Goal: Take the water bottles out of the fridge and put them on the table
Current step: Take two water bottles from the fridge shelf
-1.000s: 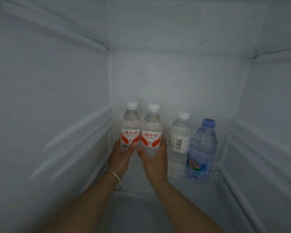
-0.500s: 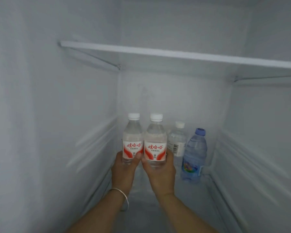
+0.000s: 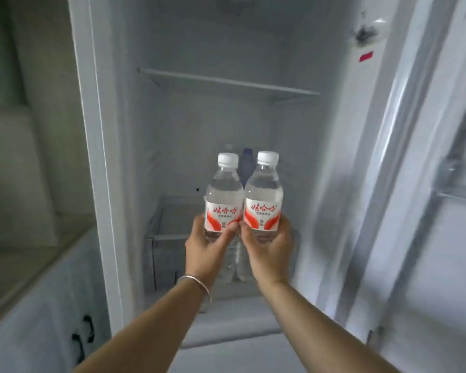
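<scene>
Two clear water bottles with white caps and red-and-white labels are held upright, side by side, in front of the open fridge (image 3: 253, 125). My left hand (image 3: 205, 247) grips the left bottle (image 3: 224, 195) around its lower part; a silver bangle sits on that wrist. My right hand (image 3: 271, 247) grips the right bottle (image 3: 264, 195) the same way. Behind them, deep inside the fridge, a blue-capped bottle (image 3: 246, 162) shows between the two, and the cap of another bottle (image 3: 228, 146) peeks out, mostly hidden.
A glass shelf (image 3: 226, 82) crosses the fridge above the bottles. The open fridge door (image 3: 428, 184) with its racks stands on the right. A pale counter and cabinet (image 3: 24, 265) lie to the left of the fridge frame.
Both hands have drawn the two red-labelled bottles back out of the fridge compartment. The view has pulled away, so the fridge frame, door and counter now show.
</scene>
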`<action>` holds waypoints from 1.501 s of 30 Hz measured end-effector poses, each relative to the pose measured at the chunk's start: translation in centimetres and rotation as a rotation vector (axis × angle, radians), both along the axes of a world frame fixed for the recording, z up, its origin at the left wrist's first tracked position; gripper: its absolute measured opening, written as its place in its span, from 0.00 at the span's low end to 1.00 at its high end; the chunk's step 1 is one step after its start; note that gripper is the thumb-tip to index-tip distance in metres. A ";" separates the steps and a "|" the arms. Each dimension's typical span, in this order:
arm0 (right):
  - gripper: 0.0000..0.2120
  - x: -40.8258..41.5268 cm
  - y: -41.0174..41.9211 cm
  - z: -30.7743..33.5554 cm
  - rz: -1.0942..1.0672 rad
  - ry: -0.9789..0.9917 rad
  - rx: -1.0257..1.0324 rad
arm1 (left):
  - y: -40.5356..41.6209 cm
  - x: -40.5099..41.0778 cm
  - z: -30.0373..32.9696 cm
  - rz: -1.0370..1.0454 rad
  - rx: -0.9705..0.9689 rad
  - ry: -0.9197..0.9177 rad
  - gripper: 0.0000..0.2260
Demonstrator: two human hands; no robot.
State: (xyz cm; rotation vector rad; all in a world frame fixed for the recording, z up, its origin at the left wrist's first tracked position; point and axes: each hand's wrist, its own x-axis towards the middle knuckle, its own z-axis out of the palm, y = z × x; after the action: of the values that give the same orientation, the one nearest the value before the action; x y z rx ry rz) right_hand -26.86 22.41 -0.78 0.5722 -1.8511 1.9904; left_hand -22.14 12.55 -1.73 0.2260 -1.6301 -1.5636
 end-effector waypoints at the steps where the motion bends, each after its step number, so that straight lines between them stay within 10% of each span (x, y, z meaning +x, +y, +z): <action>1: 0.28 1.8 1.6 -0.1 -0.018 -0.007 0.006 | 1.6 1.6 0.1 -0.021 0.001 0.002 0.25; 28: 0.27 33.8 56.4 -3.3 -0.685 -0.177 0.033 | 55.2 26.6 -3.1 -0.733 -0.003 -0.103 0.23; 45: 0.29 17.2 77.6 -3.7 -0.817 -0.216 0.045 | 77.0 8.9 -3.3 -0.802 0.041 -0.152 0.16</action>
State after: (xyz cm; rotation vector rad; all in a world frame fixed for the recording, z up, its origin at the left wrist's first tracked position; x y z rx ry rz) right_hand -9.62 99.99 -4.49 -0.3723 -1.8261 1.4819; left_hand -13.29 89.59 -5.03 -0.3460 -1.9322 -2.2066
